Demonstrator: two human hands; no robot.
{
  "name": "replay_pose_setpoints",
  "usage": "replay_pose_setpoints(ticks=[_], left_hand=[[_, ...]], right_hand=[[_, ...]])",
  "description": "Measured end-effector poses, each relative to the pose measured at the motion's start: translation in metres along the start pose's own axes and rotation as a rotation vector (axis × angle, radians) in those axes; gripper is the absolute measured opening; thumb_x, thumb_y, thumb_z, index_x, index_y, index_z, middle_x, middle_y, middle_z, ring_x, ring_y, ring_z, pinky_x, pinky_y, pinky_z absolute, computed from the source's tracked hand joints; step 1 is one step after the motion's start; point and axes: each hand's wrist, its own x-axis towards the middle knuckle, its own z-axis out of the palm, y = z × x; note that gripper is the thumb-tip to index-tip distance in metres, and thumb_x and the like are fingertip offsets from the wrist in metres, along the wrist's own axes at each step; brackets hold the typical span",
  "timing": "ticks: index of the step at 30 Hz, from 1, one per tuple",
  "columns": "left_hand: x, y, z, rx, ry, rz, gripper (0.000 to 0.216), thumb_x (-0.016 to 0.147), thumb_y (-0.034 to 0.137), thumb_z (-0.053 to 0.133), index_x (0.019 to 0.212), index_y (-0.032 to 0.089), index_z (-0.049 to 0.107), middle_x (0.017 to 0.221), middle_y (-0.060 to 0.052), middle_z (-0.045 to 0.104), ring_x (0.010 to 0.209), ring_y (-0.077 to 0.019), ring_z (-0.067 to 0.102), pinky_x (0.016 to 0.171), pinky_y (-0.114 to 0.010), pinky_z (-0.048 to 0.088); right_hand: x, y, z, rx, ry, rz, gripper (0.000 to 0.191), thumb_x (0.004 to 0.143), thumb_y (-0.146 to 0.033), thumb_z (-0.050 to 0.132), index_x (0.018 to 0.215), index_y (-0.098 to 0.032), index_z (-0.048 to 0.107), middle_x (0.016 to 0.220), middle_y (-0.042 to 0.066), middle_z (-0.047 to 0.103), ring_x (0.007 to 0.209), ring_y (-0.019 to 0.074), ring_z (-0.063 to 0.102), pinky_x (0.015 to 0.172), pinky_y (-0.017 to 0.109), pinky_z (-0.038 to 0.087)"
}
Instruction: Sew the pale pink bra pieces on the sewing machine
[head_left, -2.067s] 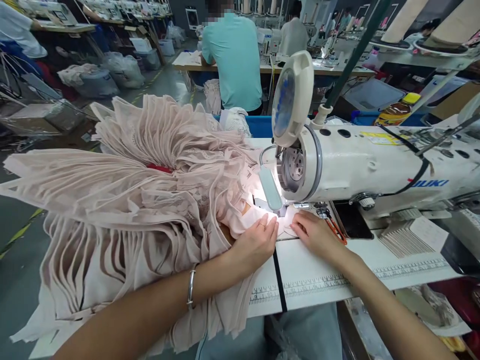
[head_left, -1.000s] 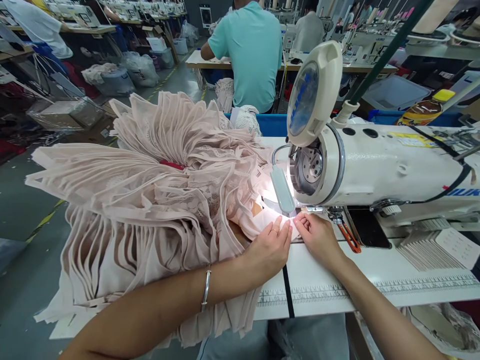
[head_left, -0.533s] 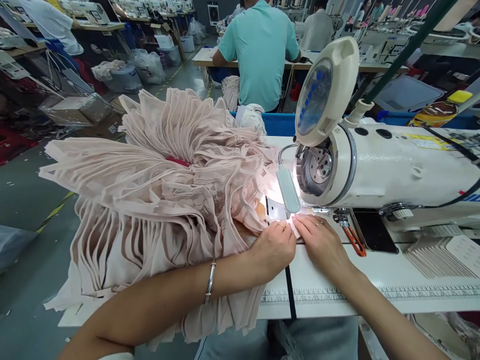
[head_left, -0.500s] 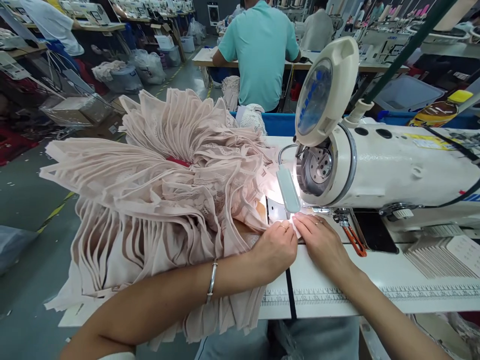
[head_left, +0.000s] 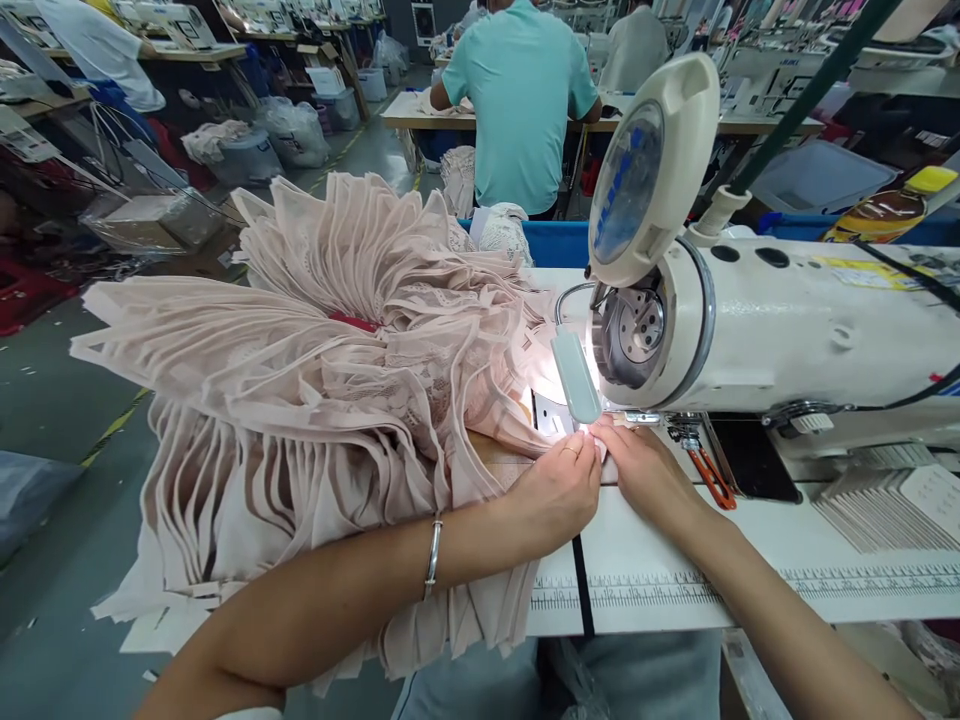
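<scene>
Side by side in front of the sewing machine's (head_left: 780,330) needle area, my two hands pinch pale pink fabric. My left hand (head_left: 559,490) has its fingers closed on the fabric edge, thumb and fingertips together. Against it, my right hand (head_left: 637,465) grips the same piece close to the lit needle plate (head_left: 551,415). The needle is hidden behind the small lamp (head_left: 576,378). From my hands the cloth runs left into a large heap of pale pink lace-trimmed garment pieces (head_left: 315,400), partly under my left forearm.
Orange-handled thread snips (head_left: 711,478) and a dark phone-like slab (head_left: 750,458) lie right of my hands. Beyond them is a stack of beige strips (head_left: 889,500). A ruler tape (head_left: 825,582) lines the table's front edge. A person in a teal shirt (head_left: 521,110) sits ahead.
A strip of pink fabric now stretches from the heap to my left fingers, over the bare patch beside the needle plate. My hands have shifted very slightly right, still together.
</scene>
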Motion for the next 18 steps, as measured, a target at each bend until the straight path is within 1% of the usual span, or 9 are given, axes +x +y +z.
replay_pose_setpoints(ticks=[4, 10, 12, 15, 18], left_hand=[[-0.001, 0.002, 0.006, 0.034, 0.045, -0.013, 0.043, 0.096, 0.005, 0.027, 0.131, -0.006, 0.050, 0.133, -0.023, 0.057, 0.126, -0.0271, 0.054, 0.111, -0.042, 0.035], [-0.001, 0.003, 0.012, 0.039, 0.057, -0.010, 0.043, 0.097, 0.007, 0.030, 0.132, -0.008, 0.049, 0.134, -0.025, 0.056, 0.127, -0.0279, 0.054, 0.112, -0.043, 0.035], [-0.001, 0.002, 0.011, 0.032, 0.058, -0.012, 0.043, 0.097, 0.008, 0.030, 0.131, -0.008, 0.050, 0.134, -0.025, 0.057, 0.127, -0.0284, 0.054, 0.111, -0.042, 0.036], [0.000, -0.001, 0.007, 0.004, 0.037, -0.021, 0.043, 0.097, 0.007, 0.030, 0.131, -0.006, 0.051, 0.134, -0.023, 0.057, 0.127, -0.0281, 0.055, 0.110, -0.040, 0.039], [0.001, -0.004, 0.002, -0.020, -0.006, -0.020, 0.043, 0.096, 0.005, 0.030, 0.132, -0.006, 0.050, 0.134, -0.023, 0.057, 0.126, -0.0265, 0.055, 0.109, -0.039, 0.040]], right_hand=[[0.003, -0.002, -0.003, -0.009, -0.052, 0.041, 0.043, 0.096, -0.014, 0.027, 0.125, -0.016, 0.059, 0.102, 0.012, 0.068, 0.079, 0.0237, 0.058, 0.074, 0.036, 0.048], [0.002, 0.000, -0.001, -0.011, -0.025, 0.027, 0.041, 0.096, -0.013, 0.028, 0.124, -0.017, 0.058, 0.101, 0.012, 0.067, 0.076, 0.0220, 0.056, 0.072, 0.034, 0.044], [0.002, 0.000, 0.000, -0.004, -0.023, 0.027, 0.039, 0.095, -0.013, 0.029, 0.120, -0.017, 0.059, 0.101, 0.012, 0.067, 0.077, 0.0221, 0.056, 0.072, 0.033, 0.043], [0.003, 0.000, 0.001, 0.013, -0.026, 0.051, 0.036, 0.095, -0.012, 0.028, 0.109, -0.018, 0.061, 0.101, 0.011, 0.067, 0.080, 0.0228, 0.057, 0.073, 0.034, 0.043], [0.005, -0.001, 0.000, 0.026, -0.029, 0.076, 0.035, 0.095, -0.013, 0.028, 0.106, -0.018, 0.061, 0.100, 0.010, 0.068, 0.082, 0.0233, 0.058, 0.072, 0.034, 0.043]])
